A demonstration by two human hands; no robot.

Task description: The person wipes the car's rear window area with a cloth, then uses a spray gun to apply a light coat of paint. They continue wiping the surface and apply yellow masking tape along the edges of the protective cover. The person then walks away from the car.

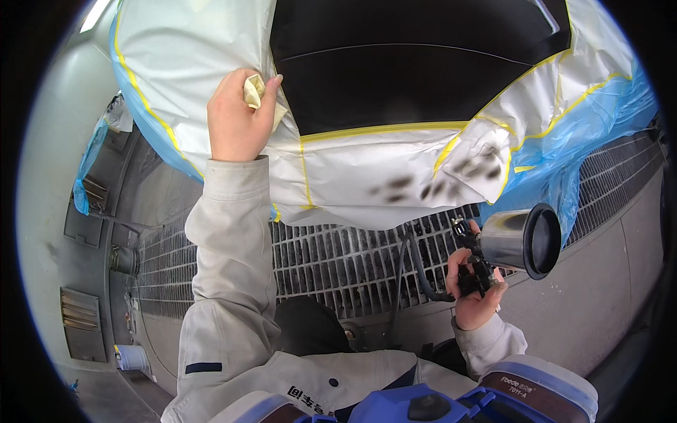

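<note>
My left hand (pixel 241 116) is closed around a crumpled pale yellow cloth (pixel 254 92), at the left edge of a glossy black panel (pixel 381 84). A thin curved line of light crosses that panel. White masking paper (pixel 367 169) and yellow tape surround it, with dark spray marks on the paper's lower part. Lower right, my right hand (pixel 476 292) grips a spray gun (pixel 477 271) with a shiny metal cup (pixel 506 240) that has a black rim. The gun is apart from the panel, and part of its body is hidden by my fingers.
Blue plastic sheeting (pixel 546 187) drapes around the masked body. Below lies a metal floor grating (pixel 338 264), with a dark hose (pixel 416 264) running from the gun. A white bucket (pixel 132 357) and a vented wall panel (pixel 82 314) are at the left.
</note>
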